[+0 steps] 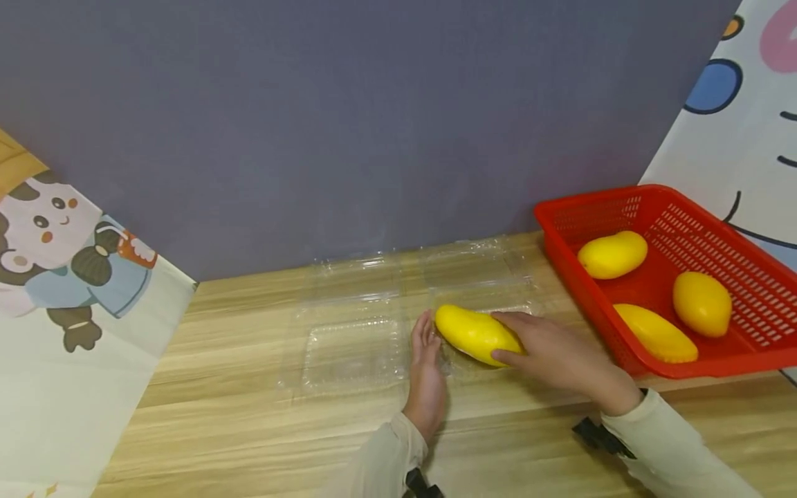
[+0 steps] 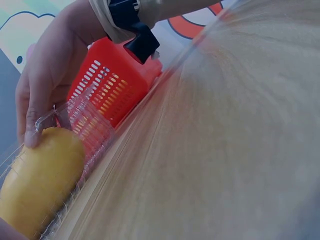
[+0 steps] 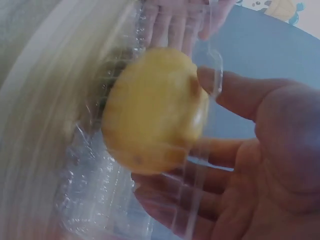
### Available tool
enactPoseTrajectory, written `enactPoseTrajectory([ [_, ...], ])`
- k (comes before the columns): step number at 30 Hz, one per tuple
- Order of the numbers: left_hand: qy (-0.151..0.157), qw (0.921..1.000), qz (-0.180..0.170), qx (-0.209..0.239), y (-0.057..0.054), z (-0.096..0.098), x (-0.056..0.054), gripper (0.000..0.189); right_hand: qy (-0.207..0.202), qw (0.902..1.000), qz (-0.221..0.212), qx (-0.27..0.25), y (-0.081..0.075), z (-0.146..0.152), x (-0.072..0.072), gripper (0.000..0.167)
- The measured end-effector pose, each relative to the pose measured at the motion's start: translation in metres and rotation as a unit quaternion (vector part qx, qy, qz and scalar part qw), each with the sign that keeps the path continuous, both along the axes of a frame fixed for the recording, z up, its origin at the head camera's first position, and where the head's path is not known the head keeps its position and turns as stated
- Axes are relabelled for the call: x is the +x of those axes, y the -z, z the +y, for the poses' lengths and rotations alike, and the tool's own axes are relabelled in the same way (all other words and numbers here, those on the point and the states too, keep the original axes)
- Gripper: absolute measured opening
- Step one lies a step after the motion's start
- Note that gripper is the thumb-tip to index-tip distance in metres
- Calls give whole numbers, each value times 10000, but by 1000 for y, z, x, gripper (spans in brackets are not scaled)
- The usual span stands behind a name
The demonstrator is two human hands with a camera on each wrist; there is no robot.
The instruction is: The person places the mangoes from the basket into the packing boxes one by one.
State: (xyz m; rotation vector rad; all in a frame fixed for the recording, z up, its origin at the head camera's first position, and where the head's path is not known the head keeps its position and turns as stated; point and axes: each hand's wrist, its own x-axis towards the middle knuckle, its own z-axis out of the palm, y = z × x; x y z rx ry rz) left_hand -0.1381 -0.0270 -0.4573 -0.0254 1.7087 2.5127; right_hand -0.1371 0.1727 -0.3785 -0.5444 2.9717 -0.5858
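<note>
A yellow mango (image 1: 478, 335) lies tilted in or just over the near half of a clear plastic clamshell box (image 1: 476, 266), whose other half lies folded back. My right hand (image 1: 560, 356) holds the mango's right end, thumb on the near side and fingers on the far side. In the right wrist view the mango (image 3: 155, 110) shows behind the box's clear wall. My left hand (image 1: 427, 380) stands upright at the box's left side with its fingers fairly straight, close to the mango's left tip. Whether it touches the box is unclear.
Left of my left hand lies a second open clear clamshell box (image 1: 355, 353). A red basket (image 1: 575, 290) on the right holds three mangoes. A grey wall (image 1: 373, 138) rises behind the wooden table (image 1: 249, 429), with cartoon-printed panels at both sides.
</note>
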Motion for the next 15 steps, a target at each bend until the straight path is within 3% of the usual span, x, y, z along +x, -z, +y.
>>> enactPoseTrajectory([
  [15, -25, 9999, 105, 30, 3, -1, -1, 53, 166, 9997, 162, 20, 7, -7, -1, 71],
])
